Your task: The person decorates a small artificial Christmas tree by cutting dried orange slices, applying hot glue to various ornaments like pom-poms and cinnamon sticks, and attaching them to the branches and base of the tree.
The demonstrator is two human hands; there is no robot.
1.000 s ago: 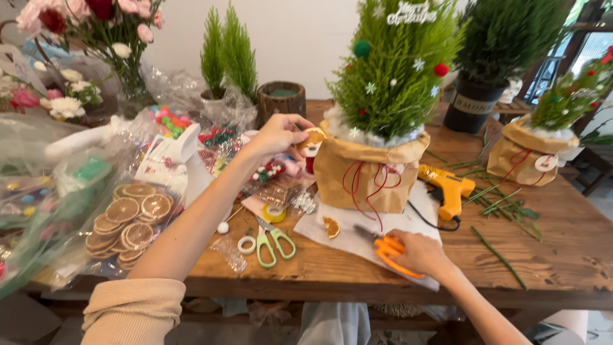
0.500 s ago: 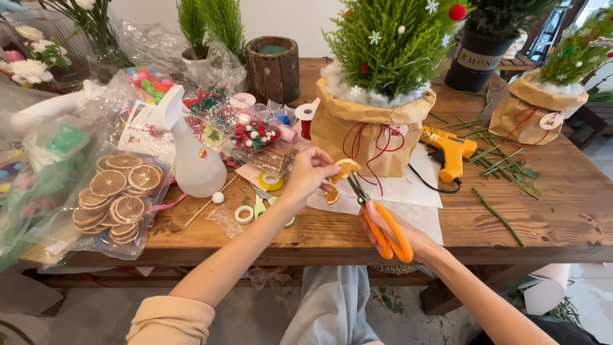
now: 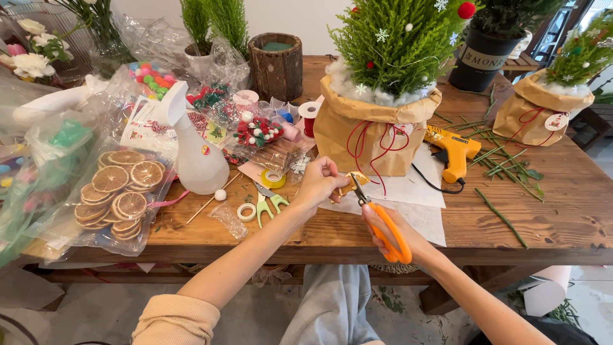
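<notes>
Orange-handled scissors [image 3: 383,223], gripped in the right hand [image 3: 399,233], now bite the dried orange slice [image 3: 355,183]. Left hand [image 3: 319,185] stays pinching it, lower than before.

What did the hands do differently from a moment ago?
The left hand came away from the paper-wrapped tree with a small orange piece. The right hand lifted the orange scissors off the table to it. Glue gun stayed put.
</notes>
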